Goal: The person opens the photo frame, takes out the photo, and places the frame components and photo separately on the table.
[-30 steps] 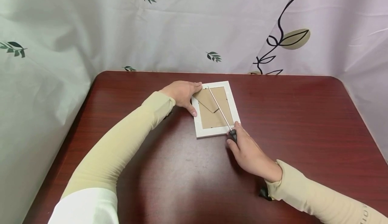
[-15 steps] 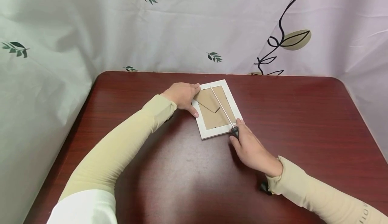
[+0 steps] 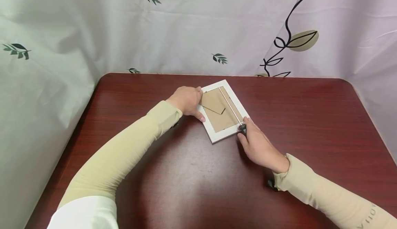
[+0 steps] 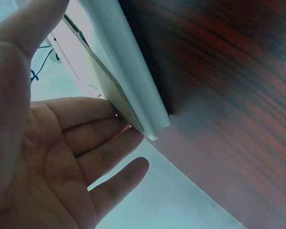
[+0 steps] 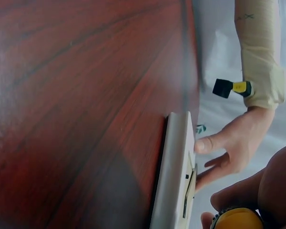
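Observation:
A white picture frame [image 3: 219,136] lies tilted on the table, its tan backing board [image 3: 214,118] and fold-out stand [image 3: 214,101] facing up. My left hand [image 3: 186,100] rests at its upper left edge, the thumb against the side rail. In the left wrist view, the fairly straight fingers of the left hand [image 4: 71,148] touch the stand and frame edge. With my right hand [image 3: 258,146] I grip a screwdriver [image 3: 243,128] by its dark handle at the lower right corner. Its thin shaft extends diagonally over the backing; the handle's yellow end [image 5: 238,219] shows in the right wrist view.
The dark red wooden table [image 3: 310,118] has rounded far corners. Behind it hangs a pale curtain [image 3: 186,29] with leaf prints. In the right wrist view, a small black and yellow device [image 5: 231,88] sits at the left sleeve's cuff.
The frame has turned counterclockwise, its upper end swinging left and its lower end right. My right hand has moved up and slightly right with the screwdriver; my left hand has shifted slightly down.

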